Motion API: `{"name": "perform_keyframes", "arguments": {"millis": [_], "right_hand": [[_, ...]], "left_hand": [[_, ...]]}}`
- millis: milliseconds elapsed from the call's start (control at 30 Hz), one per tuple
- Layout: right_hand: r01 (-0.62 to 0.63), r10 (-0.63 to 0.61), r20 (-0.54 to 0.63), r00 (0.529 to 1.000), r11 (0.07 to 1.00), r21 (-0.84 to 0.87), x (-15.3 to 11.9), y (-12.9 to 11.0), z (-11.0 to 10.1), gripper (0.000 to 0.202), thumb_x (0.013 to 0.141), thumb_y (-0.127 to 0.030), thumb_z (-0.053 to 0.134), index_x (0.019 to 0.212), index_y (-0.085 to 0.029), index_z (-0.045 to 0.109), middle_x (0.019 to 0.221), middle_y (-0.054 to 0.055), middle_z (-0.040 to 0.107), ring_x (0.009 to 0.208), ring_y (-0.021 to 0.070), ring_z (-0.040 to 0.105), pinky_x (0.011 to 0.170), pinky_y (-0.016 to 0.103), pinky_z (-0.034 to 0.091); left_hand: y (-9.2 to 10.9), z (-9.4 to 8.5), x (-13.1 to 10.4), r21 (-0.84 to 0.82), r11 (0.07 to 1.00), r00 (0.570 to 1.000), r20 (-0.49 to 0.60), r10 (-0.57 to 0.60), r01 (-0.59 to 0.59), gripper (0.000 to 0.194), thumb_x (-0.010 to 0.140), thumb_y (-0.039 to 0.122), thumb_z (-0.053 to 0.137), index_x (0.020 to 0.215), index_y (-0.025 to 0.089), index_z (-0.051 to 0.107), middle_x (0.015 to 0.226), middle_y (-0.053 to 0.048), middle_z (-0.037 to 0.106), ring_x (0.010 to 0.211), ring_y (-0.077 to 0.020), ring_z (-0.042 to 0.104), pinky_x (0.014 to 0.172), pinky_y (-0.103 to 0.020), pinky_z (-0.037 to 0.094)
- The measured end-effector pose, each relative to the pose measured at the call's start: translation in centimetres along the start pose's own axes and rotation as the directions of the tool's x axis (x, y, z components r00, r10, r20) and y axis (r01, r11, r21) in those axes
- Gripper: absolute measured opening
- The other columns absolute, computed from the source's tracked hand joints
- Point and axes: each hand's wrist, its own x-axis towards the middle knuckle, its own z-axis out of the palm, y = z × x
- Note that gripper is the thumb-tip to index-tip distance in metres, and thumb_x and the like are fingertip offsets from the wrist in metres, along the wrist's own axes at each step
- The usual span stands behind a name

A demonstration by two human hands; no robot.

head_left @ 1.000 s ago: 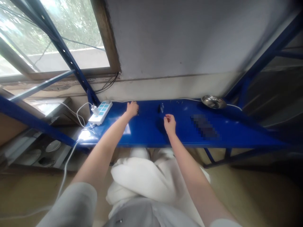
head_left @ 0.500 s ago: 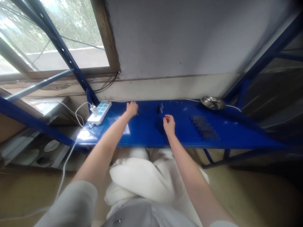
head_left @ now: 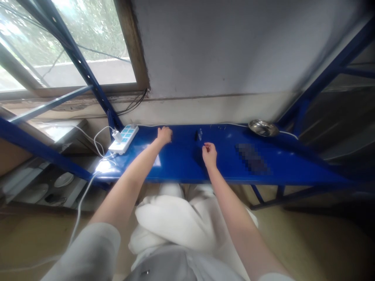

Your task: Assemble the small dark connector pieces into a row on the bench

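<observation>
My left hand [head_left: 165, 135] is at the back left of the blue metal tabletop [head_left: 175, 160], its fingers curled downward. Whatever lies under its fingertips is hidden. My right hand [head_left: 209, 154] hovers near the middle with thumb and fingertips pinched together; anything between them is too small to make out. Just beyond it on the tabletop are a small dark upright piece [head_left: 196, 135] and a little cluster of clear, bluish pieces [head_left: 200, 134].
A white power strip [head_left: 124, 139] with a plug in it lies at the left end. Toward the back right sits a shiny metal bowl [head_left: 263, 128]. A dark pixelated patch [head_left: 252, 158] covers something at right. Blue frame posts [head_left: 88, 74] rise at both ends.
My left hand has shifted very slightly, its fingers curling a little more. The right hand and the small pieces stay where they were.
</observation>
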Motion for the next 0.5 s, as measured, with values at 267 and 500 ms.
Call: {"name": "perform_keyframes", "arguments": {"millis": [267, 500], "right_hand": [[0.002, -0.002, 0.0, 1.0, 1.0, 0.0, 0.01, 0.21, 0.02, 0.022, 0.075, -0.031, 0.048, 0.092, -0.018, 0.053, 0.085, 0.006, 0.058, 0.077, 0.0169, 0.055, 0.076, 0.034, 0.044], [0.016, -0.016, -0.014, 1.0, 1.0, -0.003, 0.07, 0.29, 0.03, 0.021, 0.075, -0.03, 0.048, 0.091, -0.017, 0.053, 0.084, 0.006, 0.058, 0.076, 0.0165, 0.054, 0.074, 0.033, 0.045]], "left_hand": [[0.05, -0.11, -0.15, -0.012, 1.0, 1.0, 0.015, -0.016, 0.016, 0.029, 0.074, 0.023, 0.06, 0.102, 0.019, 0.062, 0.109, -0.01, 0.058, 0.104, -0.0251, 0.048, 0.088, -0.038, 0.031], [0.02, 0.04, -0.06, -0.05, 0.998, 1.0, -0.018, -0.025, 0.024, 0.028, 0.079, 0.023, 0.052, 0.105, 0.018, 0.061, 0.111, -0.011, 0.058, 0.105, -0.0255, 0.047, 0.089, -0.038, 0.03]]}}
